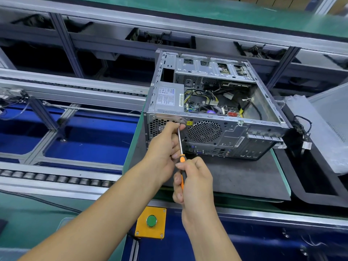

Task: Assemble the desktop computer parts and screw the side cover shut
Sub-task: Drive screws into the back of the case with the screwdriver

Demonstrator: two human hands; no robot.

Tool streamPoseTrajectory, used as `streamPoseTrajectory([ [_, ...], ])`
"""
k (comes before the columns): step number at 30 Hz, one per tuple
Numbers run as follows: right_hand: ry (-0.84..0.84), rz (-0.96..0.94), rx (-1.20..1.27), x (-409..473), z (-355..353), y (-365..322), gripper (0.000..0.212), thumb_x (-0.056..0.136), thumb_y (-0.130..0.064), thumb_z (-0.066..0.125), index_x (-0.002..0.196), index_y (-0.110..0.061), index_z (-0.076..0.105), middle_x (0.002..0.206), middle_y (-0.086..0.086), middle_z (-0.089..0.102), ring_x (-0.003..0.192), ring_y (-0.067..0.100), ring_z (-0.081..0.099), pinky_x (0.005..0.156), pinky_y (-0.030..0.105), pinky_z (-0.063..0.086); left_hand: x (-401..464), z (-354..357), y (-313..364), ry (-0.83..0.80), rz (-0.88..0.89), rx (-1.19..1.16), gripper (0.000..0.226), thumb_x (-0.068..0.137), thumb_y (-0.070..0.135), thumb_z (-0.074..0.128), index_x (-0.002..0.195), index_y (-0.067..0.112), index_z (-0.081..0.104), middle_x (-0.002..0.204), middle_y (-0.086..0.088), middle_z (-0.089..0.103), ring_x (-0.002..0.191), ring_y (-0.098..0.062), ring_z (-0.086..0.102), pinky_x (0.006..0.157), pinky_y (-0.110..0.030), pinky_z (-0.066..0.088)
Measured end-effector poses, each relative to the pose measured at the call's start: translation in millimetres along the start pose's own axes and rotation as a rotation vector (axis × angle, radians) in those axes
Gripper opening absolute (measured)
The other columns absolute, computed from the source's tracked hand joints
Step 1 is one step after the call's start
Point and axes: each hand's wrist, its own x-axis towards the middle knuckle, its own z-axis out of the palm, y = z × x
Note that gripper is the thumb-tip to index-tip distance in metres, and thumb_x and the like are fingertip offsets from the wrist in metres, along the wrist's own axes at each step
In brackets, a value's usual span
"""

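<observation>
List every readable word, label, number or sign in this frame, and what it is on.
Nothing can be quoted.
Power supply label: print blurred.
Barcode sticker: bars only.
Yellow warning triangle on the case rear panel: symbol, no words.
Rear panel sticker: too small.
Green button: unmarked.

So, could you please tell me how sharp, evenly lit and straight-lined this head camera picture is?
Head view: the computer case and both hands on the screwdriver are fairly sharp under even light; the rails and far edges smear with blur; wide-angle distortion bends the straight frame lines; soft glare shows on the case's metal top.
</observation>
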Motion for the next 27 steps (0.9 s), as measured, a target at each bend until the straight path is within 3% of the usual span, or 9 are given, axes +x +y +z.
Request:
streamPoseTrajectory([
  [8,-0.004,-0.096,-0.072,-5,-9,5,0.035,0.093,-0.002,0.054,0.063,-0.017,0.047,0.054,0.012,0.046,0.036,0.015,0.032,0.036,0.019,0.025,-8,0,-9,-0.029,-0.021,-0.144,0.01,0.091,0.024,0.061,0.094,0.015,0.065,0.051,0.007,0.018,0.041,-0.009,0.015,0.035,-0.021,0.021],
  [15,0.034,-0.145,-0.104,-9,-21,18,0.026,0.091,0.003,0.053,0.069,-0.007,0.043,0.052,0.015,0.042,0.039,0.017,0.03,0.038,0.022,0.027,-12,-8,-27,-0.075,-0.043,-0.179,0.012,0.092,0.027,0.063,0.093,0.015,0.064,0.051,0.007,0.02,0.041,-0.009,0.015,0.035,-0.021,0.024],
  [27,0.027,-0.084,-0.14,-17,-42,39,0.033,0.091,0.0,0.054,0.064,-0.014,0.042,0.051,0.012,0.045,0.037,0.017,0.029,0.037,0.023,0.025,-15,-20,-60,-0.089,-0.09,-0.297,0.011,0.088,0.023,0.065,0.079,0.016,0.066,0.049,0.008,0.024,0.04,-0.009,0.016,0.034,-0.022,0.024],
])
